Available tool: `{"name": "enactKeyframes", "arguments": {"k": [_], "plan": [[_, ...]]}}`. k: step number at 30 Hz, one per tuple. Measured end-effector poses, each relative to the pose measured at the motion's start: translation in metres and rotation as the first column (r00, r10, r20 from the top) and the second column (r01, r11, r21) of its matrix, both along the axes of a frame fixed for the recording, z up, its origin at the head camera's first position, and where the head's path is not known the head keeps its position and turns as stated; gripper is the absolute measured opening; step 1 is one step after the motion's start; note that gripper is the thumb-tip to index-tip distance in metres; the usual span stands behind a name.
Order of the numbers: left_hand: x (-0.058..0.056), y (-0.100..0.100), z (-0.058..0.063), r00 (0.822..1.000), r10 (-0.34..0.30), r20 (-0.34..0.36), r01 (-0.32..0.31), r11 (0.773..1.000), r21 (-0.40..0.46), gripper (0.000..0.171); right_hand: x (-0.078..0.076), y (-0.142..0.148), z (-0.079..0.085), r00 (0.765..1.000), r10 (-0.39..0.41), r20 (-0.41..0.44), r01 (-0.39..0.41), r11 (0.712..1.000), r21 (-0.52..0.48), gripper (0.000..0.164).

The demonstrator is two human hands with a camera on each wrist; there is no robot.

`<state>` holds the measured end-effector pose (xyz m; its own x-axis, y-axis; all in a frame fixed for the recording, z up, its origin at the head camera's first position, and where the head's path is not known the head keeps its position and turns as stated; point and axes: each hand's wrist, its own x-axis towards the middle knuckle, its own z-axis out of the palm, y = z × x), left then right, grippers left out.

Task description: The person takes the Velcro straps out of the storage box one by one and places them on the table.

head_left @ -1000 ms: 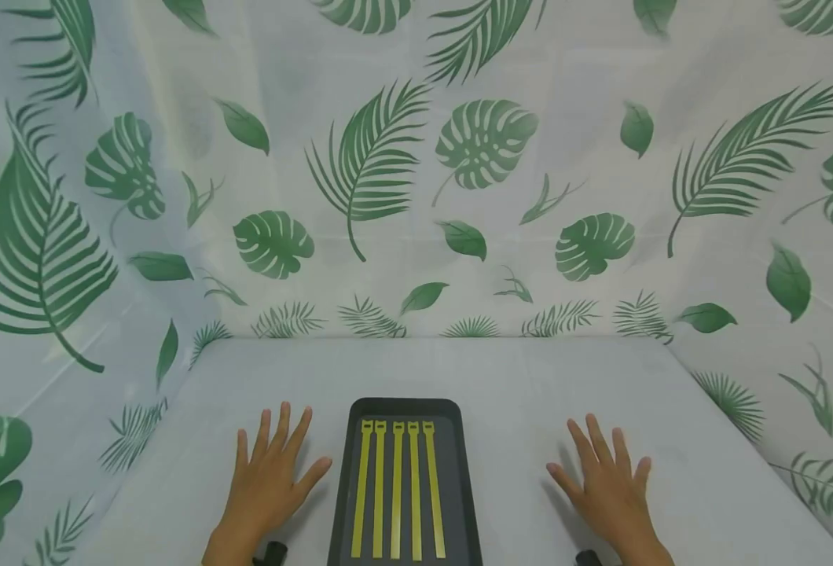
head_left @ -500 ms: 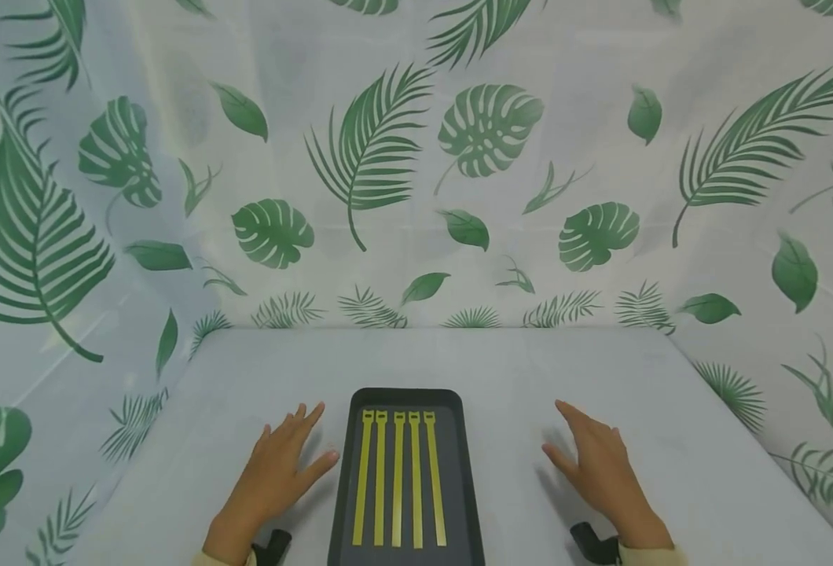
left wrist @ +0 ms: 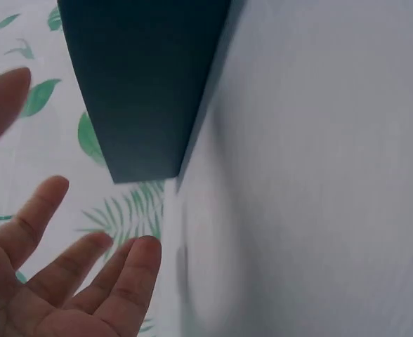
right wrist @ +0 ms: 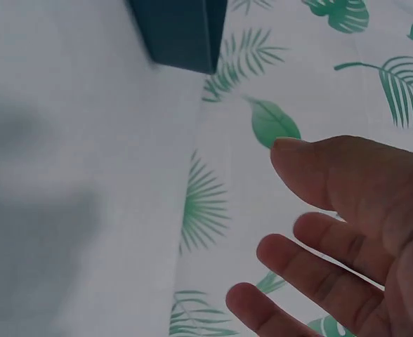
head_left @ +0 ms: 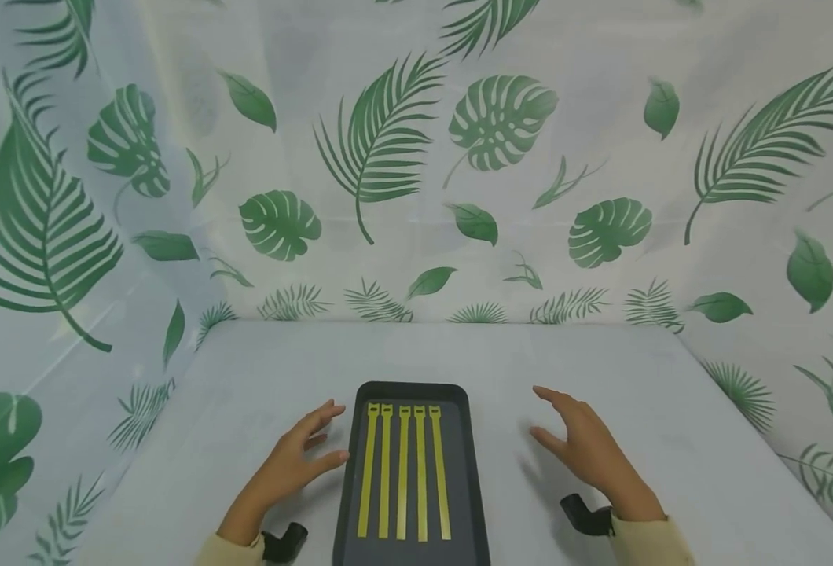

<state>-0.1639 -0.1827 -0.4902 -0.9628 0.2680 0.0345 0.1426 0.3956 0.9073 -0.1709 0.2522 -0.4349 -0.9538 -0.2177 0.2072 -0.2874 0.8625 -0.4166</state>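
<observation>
A dark grey rectangular tray (head_left: pixel 467 440) stands on the white table, its near end cut off by the frame. Inside it lie several flat yellow strap-type ties (head_left: pixel 402 472), side by side lengthwise, slotted heads at the far end. My left hand (head_left: pixel 295 460) hovers beside the tray's left edge, thumb toward the rim, fingers loosely bent and holding nothing; whether the thumb touches the rim I cannot tell. My right hand (head_left: pixel 586 444) is held above the table, apart from the tray on its right. Both wrist views show spread, relaxed fingers and the tray's outer wall (left wrist: pixel 147 91).
The white table (head_left: pixel 530 354) extends around the tray. A white curtain with green leaves (head_left: pixel 388 196) encloses the back and both sides. Black camera mounts (head_left: pixel 285 542) sit at both wrists, below the cream sleeves' cuffs.
Both hands have lifted from lying flat with spread fingers and turned palms inward. They have moved closer to the tray. The tray and ties stay in place; the head view has shifted slightly.
</observation>
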Motion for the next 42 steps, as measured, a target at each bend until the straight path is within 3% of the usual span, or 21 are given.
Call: {"name": "enactKeyframes", "arguments": {"k": [5, 9, 13, 20, 29, 37, 42], "plan": [[-0.005, 0.002, -0.007, 0.996, -0.044, 0.073, 0.031, 0.985, 0.167, 0.073, -0.003, -0.008, 0.008, 1.000, 0.023, 0.015, -0.023, 1.000, -0.016, 0.062], [-0.007, 0.000, -0.014, 0.985, -0.147, 0.092, 0.114, 0.950, 0.292, 0.074, -0.006, -0.014, 0.014, 0.998, 0.057, 0.005, -0.056, 0.997, -0.045, 0.062], [-0.007, 0.000, -0.021, 0.969, -0.224, 0.104, 0.174, 0.917, 0.360, 0.078, -0.010, -0.019, 0.018, 0.994, 0.107, -0.009, -0.107, 0.990, -0.088, 0.061], [-0.008, -0.004, -0.028, 0.948, -0.293, 0.125, 0.219, 0.884, 0.412, 0.080, -0.019, -0.030, 0.021, 0.987, 0.161, -0.005, -0.161, 0.980, -0.115, 0.057], [-0.008, -0.005, -0.030, 0.942, -0.306, 0.140, 0.226, 0.883, 0.412, 0.079, -0.026, -0.048, 0.027, 0.974, 0.213, 0.076, -0.203, 0.972, -0.120, 0.054], [-0.009, -0.007, -0.031, 0.931, -0.334, 0.144, 0.238, 0.859, 0.453, 0.080, -0.033, -0.062, 0.025, 0.960, 0.271, 0.069, -0.261, 0.956, -0.131, 0.050], [-0.010, -0.008, -0.031, 0.932, -0.332, 0.147, 0.235, 0.859, 0.455, 0.081, -0.037, -0.072, 0.023, 0.951, 0.299, 0.085, -0.285, 0.948, -0.142, 0.048]]}}
